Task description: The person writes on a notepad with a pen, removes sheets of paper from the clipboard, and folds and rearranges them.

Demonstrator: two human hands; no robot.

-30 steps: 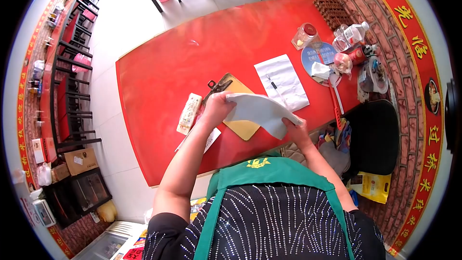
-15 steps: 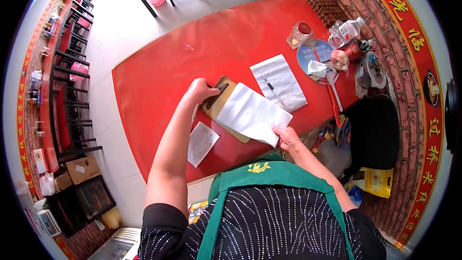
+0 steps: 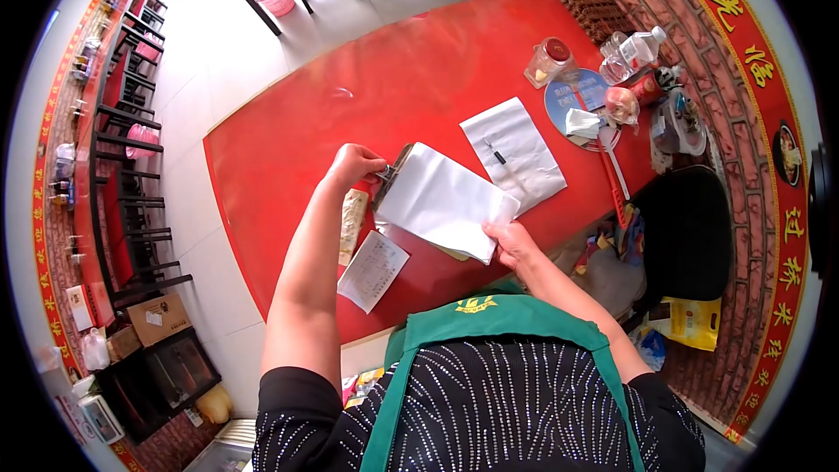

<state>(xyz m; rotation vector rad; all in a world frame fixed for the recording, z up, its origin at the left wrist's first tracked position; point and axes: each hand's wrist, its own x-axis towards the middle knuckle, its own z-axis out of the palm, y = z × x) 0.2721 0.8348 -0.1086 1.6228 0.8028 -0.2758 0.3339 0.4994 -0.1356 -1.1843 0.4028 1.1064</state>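
The right hand (image 3: 514,245) has its grip pinching the near right edge of a rectangular stack of white paper (image 3: 446,197), held over a brown clipboard (image 3: 403,156) above the red surface (image 3: 288,175). The stack's long axis runs from near right to far left, toward the metal clip (image 3: 384,175); half a second ago it covered less of the board. The left hand (image 3: 354,163) is at that clip; whether its grip presses the clip, I cannot tell. Farther right, a clear plastic tub (image 3: 677,125) contains dark, indistinct items, and a red-lidded clear jar (image 3: 547,63) apparently has something pale yellow inside.
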